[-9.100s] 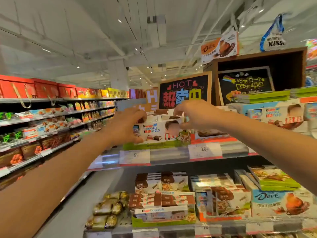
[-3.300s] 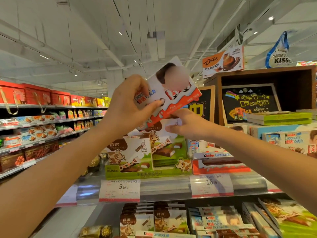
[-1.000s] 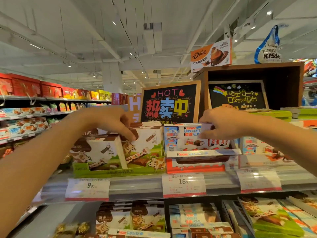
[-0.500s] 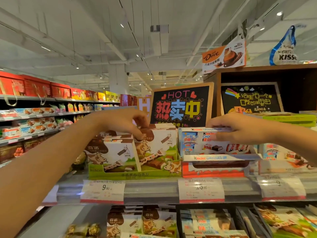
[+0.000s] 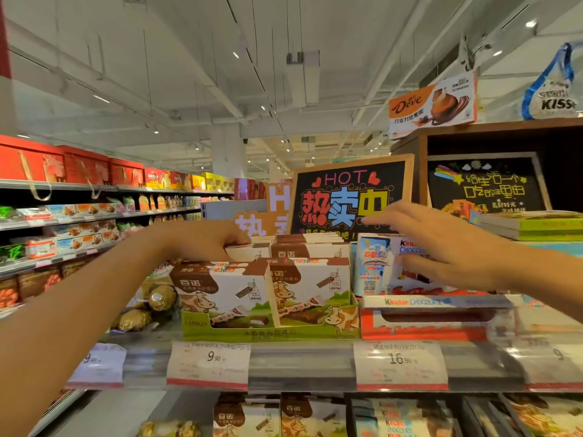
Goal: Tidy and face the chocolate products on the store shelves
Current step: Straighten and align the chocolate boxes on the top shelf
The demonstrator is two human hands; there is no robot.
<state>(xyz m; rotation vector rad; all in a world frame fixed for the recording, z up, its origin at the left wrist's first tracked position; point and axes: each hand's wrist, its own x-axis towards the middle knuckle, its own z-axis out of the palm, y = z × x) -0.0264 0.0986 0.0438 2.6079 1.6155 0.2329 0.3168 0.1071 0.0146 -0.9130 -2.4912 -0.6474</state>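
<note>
A: Head view, the only one. Where are the hands?

B: The left hand [image 5: 205,239] reaches over the left row of cow-print chocolate boxes [image 5: 227,288], fingers curled down onto the top edge of a box behind the front one. It looks like a grip on that box, though the fingertips are partly hidden. The right hand [image 5: 441,247] hangs in front of the standing Kinder box [image 5: 375,263], fingers spread and loose, holding nothing.

A: And the products?

B: Cow-print boxes stand in two rows in the green display tray [image 5: 268,334] on the upper shelf [image 5: 299,364]. Just to the right, the Kinder box stands upright on top of a flat Kinder pack [image 5: 432,302] in the red tray [image 5: 419,334].

A: What could go wrong?

B: That upright Kinder box seems to have nothing behind it that I can see; a brush from the right hand could tip it backward or off the near edge. On the left, pulling a rear box forward may shove the front one over the tray lip. The front left box already sits slightly angled, so the facing could end up crooked.

A: Anything nearby at risk?

B: Gold-wrapped sweets [image 5: 148,307] lie just left of the tray, near the left forearm.
</note>
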